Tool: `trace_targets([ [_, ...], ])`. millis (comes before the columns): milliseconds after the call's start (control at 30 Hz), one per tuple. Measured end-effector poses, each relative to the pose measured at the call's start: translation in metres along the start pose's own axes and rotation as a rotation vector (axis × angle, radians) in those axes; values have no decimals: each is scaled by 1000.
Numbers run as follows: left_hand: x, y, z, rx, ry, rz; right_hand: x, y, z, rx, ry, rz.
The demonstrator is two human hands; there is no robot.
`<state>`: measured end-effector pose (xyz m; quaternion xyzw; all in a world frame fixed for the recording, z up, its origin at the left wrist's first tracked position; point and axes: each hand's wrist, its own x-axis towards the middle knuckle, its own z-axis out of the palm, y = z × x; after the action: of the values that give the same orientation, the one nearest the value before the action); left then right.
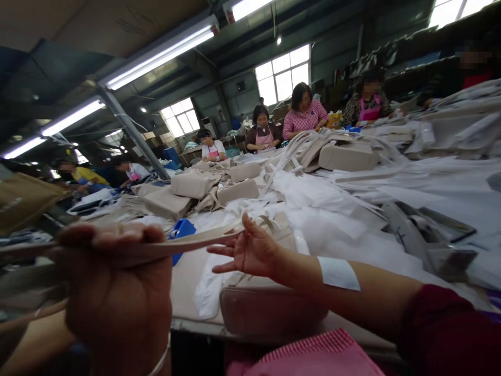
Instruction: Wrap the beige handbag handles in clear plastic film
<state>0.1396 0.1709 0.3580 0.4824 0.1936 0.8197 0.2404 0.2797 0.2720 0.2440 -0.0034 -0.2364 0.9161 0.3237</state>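
Close to the camera, my left hand (117, 292) is raised with its fingers closed over a long beige strap (195, 244). The strap runs out past both sides of the fist. My right hand (250, 248) has its fingers spread, palm partly showing, and the strap reaches its thumb side; whether it touches the skin I cannot tell. Below the right hand, a beige bag (274, 313) lies at the table's near edge. Behind the strap is a blue plastic object (182, 232), partly hidden. A white patch (338, 273) is on my right forearm.
Beige bags (191, 185) and straps are piled across the table, with white sheets (324, 203) spread at the right. A grey device (426, 235) sits among them. Several people work beyond the table. Another forearm (39, 339) shows at the lower left.
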Motion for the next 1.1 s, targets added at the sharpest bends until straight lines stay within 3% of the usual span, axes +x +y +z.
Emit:
trace_targets([
  [67, -42, -12, -25, 86, -47, -35, 8, 0, 0, 55, 126, -111],
  [167, -98, -34, -77, 488, -271, -48, 14, -12, -6, 10, 379, -232],
  [233, -120, -44, -120, 669, -416, -66, 14, -22, -12, -79, 470, -273],
  [300, -123, -45, -164, 1007, -691, -86, 11, -29, -15, -164, 483, -289],
  [333, -118, -43, -182, 1136, -731, -78, 9, -32, -15, -198, 478, -289],
  [400, -97, -36, -203, 1220, -537, -148, 7, -33, -12, -240, 464, -286],
  [467, -75, -32, -195, 1082, -317, -376, 8, -31, -4, -257, 441, -275],
  [500, -66, -34, -181, 941, -284, -477, 10, -29, 1, -259, 426, -267],
  [533, -59, -38, -161, 804, -291, -529, 12, -27, 7, -261, 416, -258],
  [667, -59, -73, -76, 401, -542, -895, 25, -25, 27, -288, 469, -275],
  [733, -69, -88, -52, 256, -572, -1110, 26, -35, 27, -319, 521, -318],
  [833, -86, -92, -52, 99, -635, -1308, 21, -71, 12, -348, 622, -432],
  [967, -99, -76, -88, 124, -740, -1396, 14, -131, -29, -303, 753, -623],
  [1033, -99, -74, -101, 175, -683, -1444, 14, -143, -48, -252, 775, -678],
  [1100, -94, -78, -103, 233, -571, -1458, 15, -132, -59, -206, 715, -665],
])
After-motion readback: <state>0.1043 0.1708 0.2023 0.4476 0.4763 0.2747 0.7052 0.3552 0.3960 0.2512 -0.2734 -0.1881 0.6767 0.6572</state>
